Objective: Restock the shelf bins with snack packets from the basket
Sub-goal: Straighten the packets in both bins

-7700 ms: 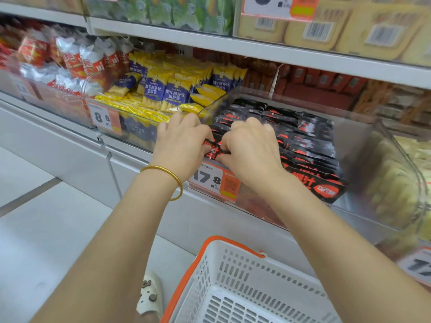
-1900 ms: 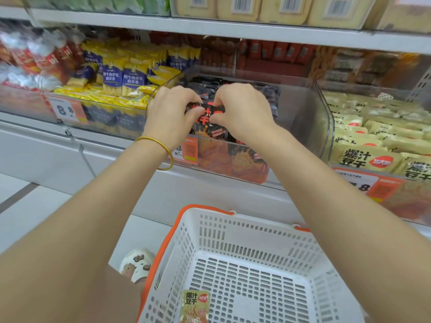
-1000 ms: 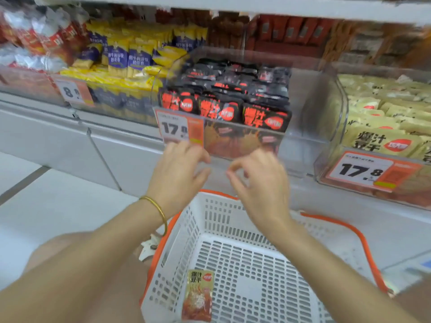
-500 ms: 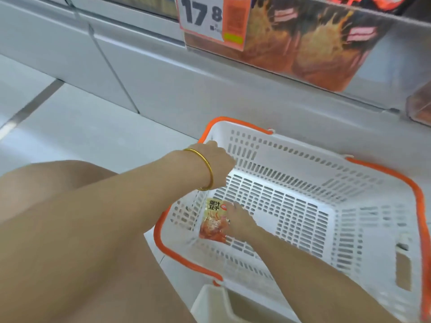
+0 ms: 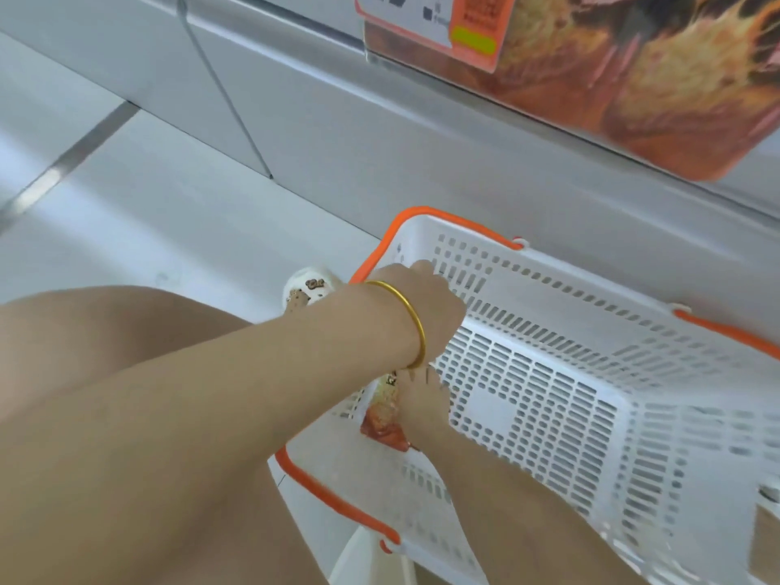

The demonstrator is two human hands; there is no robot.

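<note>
The right hand [image 5: 422, 405] reaches down into the white perforated plastic basket with orange handles [image 5: 548, 289] and sits on the last snack packet in view — a flat orange-red foil sachet [image 5: 382, 415] lying on the basket floor near its left wall. Its fingers lie against the packet, but the left forearm hides them, so I cannot tell whether they have closed round it. The left hand [image 5: 430, 306], with a thin gold bangle [image 5: 415, 323] on its wrist, hovers over the basket's near corner; it seems to hold nothing, though its fingers are out of sight.

To lift well, the fingers should slide under one edge and pinch it — a flat sachet on a slotted floor resists a top-down grab. Above hangs the clear shelf bin with its orange price label [image 5: 472, 31], probably where it goes.
</note>
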